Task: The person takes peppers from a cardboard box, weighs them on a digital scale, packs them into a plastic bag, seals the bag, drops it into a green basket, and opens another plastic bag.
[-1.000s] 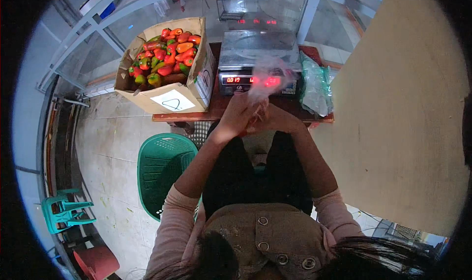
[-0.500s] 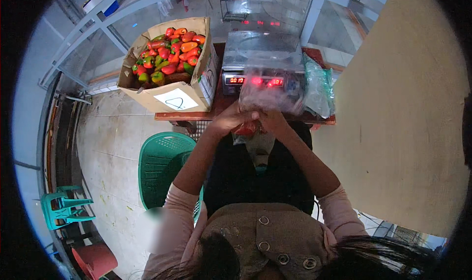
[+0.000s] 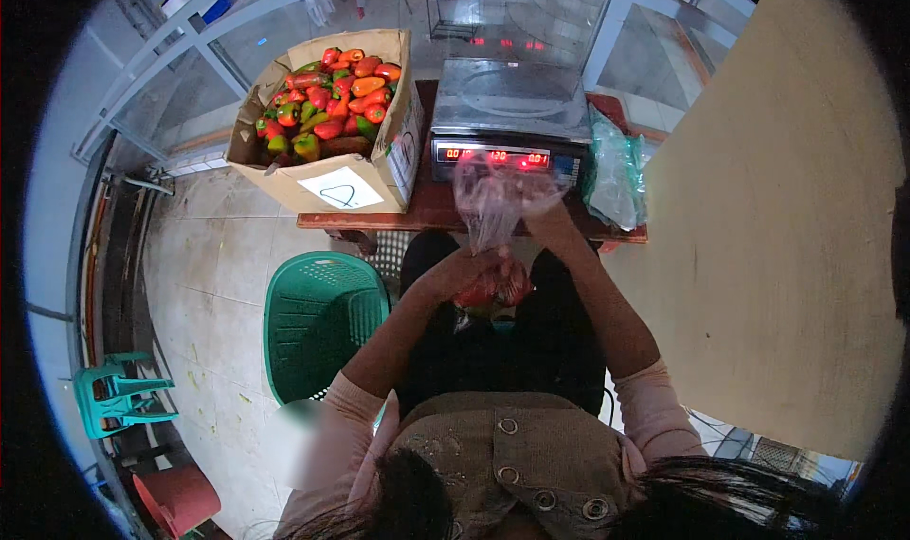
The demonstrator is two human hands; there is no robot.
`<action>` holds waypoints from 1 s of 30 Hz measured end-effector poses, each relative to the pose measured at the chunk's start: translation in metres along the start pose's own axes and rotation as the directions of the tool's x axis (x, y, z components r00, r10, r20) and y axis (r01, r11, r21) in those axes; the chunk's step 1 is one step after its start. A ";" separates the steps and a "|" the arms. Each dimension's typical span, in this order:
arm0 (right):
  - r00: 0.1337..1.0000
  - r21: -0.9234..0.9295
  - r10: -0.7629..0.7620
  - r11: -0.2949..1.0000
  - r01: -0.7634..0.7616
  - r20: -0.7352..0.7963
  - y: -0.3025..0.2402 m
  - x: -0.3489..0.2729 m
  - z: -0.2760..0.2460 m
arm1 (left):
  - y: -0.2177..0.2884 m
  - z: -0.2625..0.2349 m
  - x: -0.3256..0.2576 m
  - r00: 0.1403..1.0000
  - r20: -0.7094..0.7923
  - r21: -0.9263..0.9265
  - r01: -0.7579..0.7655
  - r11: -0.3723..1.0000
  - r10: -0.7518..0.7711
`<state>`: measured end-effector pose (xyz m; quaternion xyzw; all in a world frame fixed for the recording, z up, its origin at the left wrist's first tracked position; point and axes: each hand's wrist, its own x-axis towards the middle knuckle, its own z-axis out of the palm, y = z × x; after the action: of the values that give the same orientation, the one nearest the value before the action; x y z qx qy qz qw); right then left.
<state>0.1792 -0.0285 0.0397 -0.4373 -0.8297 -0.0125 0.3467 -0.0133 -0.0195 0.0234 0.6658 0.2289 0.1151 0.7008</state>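
Note:
A clear plastic bag (image 3: 488, 203) with red peppers (image 3: 495, 292) in its bottom hangs above my lap. My left hand (image 3: 474, 267) is closed round the bag's gathered neck, just over the peppers. The bag's loose top stands up in front of the scale. Beside that top is my right hand (image 3: 544, 204), its fingers smeared by motion, so their grip does not show. Past my hands, a digital scale (image 3: 512, 99) with a metal pan and red lit digits rests on the red-brown table (image 3: 379, 221).
On the table's left stands a cardboard box (image 3: 403, 156) full of red, orange and green peppers. Folded plastic bags (image 3: 614, 175) lie right of the scale. A green basket (image 3: 322, 327) is on the floor at left. A tan board (image 3: 777, 218) borders the right.
The bag's blurred, spread top has narrowed and stands upright. My left hand has come down and nearer me with the peppers; my right hand has moved up and right, apart from it.

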 end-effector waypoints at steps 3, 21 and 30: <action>0.876 0.348 0.478 0.814 -0.466 0.054 0.012 0.011 -0.036 | 0.017 0.003 0.001 0.997 0.076 -0.300 0.015 0.954 0.008; 0.904 0.093 0.255 0.949 -0.303 0.344 0.004 0.004 -0.071 | 0.009 -0.032 0.051 0.861 0.101 0.763 -0.388 0.516 0.498; 0.814 -0.131 0.490 0.826 -0.548 -0.312 0.012 -0.004 -0.154 | -0.008 -0.056 0.040 0.921 -0.014 0.738 -0.253 0.625 0.390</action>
<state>0.2764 -0.0738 0.1507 -0.6772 -0.6173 -0.0650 0.3951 -0.0066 0.0475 0.0080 0.9047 0.1920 0.1963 0.3258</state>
